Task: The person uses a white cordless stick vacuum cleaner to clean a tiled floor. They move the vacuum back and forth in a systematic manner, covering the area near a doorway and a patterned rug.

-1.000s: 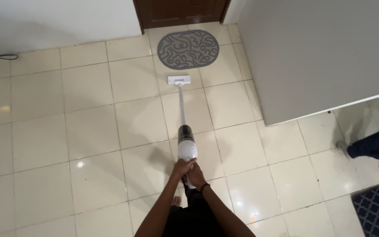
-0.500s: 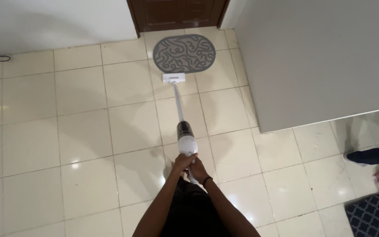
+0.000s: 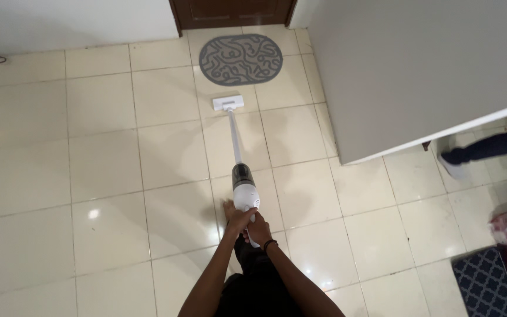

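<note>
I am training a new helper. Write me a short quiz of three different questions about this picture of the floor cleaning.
1. True or false: both hands hold the stick vacuum at its handle.
2. Where is the floor head? A. on top of the oval grey mat; B. on the bare tiles just short of the mat; C. under the white table.
3. Fill in: past the mat stands a brown ____.

Key
1. True: the left hand and right hand both close on it.
2. B
3. door
</note>
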